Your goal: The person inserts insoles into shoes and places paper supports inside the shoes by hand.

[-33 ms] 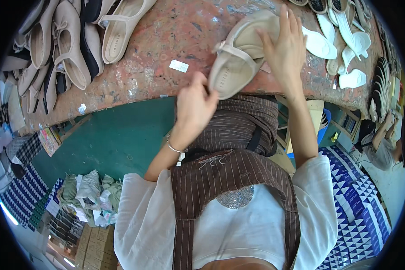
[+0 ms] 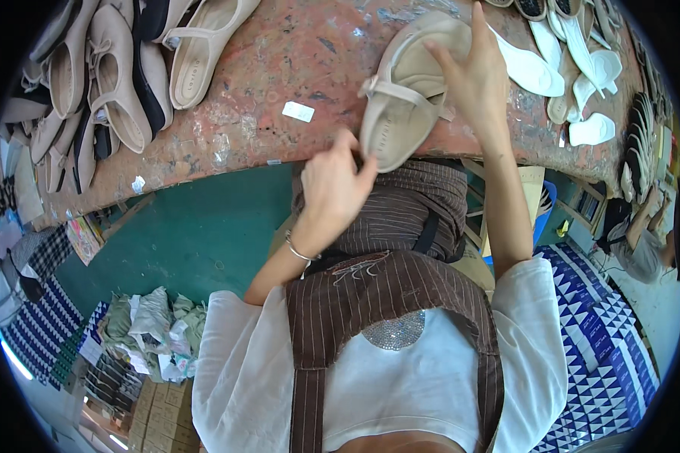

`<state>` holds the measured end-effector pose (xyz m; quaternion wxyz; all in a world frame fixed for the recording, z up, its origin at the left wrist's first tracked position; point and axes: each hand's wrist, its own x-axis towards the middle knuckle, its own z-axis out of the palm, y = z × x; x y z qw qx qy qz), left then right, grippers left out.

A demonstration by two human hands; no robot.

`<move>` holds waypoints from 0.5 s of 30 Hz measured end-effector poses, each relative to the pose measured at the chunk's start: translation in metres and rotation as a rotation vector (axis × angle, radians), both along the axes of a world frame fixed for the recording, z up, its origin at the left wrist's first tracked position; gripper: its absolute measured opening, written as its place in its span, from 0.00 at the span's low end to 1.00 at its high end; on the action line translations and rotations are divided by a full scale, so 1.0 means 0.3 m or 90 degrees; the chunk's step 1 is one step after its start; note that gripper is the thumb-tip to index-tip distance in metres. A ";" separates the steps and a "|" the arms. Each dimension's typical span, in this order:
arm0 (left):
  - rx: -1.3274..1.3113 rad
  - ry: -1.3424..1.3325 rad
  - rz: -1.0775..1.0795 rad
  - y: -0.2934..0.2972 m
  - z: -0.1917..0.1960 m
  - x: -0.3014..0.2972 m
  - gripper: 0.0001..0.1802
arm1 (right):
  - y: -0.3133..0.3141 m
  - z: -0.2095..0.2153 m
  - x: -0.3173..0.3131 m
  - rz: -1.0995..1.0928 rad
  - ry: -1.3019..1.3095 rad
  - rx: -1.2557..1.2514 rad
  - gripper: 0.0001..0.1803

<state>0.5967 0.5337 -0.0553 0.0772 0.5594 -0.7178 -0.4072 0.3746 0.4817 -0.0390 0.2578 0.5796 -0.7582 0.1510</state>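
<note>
A beige mary-jane shoe (image 2: 399,124) with a narrow strap lies on the worn reddish worktable, its heel toward me at the table's front edge. My left hand (image 2: 336,185), wearing a bracelet, is closed at the heel, with thumb and forefinger against its left rim. Over the shoe's right side rests my right hand (image 2: 480,87), its thumb reaching across the shoe's upper and its fingers stretched out straight toward the far side. That hand covers part of the shoe's right edge.
Several beige shoes (image 2: 121,98) are piled at the table's left. A small white label (image 2: 298,111) lies near the middle. White insoles (image 2: 533,66) and more footwear fill the right end. Patterned blue boxes (image 2: 589,340) stand right, a heap of cloth (image 2: 155,325) left. Another person (image 2: 646,245) is at right.
The shoe has shifted slightly right and toward me, turning a little more upright. My left hand has followed it rightward, while the right hand has slid slightly left.
</note>
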 end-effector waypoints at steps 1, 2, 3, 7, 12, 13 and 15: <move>-0.023 0.008 0.011 0.029 0.028 -0.029 0.11 | -0.011 0.045 -0.004 0.020 -0.346 0.045 0.15; -0.146 0.107 0.004 0.052 0.019 -0.048 0.11 | -0.010 0.079 -0.006 0.041 -0.693 0.089 0.19; -0.268 0.204 -0.001 0.076 0.010 -0.053 0.11 | 0.022 0.102 -0.010 0.073 -0.701 0.109 0.20; -0.304 0.065 -0.258 0.102 0.003 -0.090 0.27 | 0.258 0.108 0.160 0.220 -0.438 0.188 0.11; -0.300 -0.097 -0.361 0.092 -0.065 -0.125 0.33 | 0.284 -0.060 0.212 0.165 -0.288 0.215 0.28; -0.343 -0.112 -0.348 0.094 -0.068 -0.128 0.31 | 0.231 -0.093 0.198 0.169 -0.245 0.184 0.26; -0.327 -0.088 -0.320 0.094 -0.082 -0.137 0.31 | 0.108 -0.111 0.171 0.153 -0.209 0.194 0.18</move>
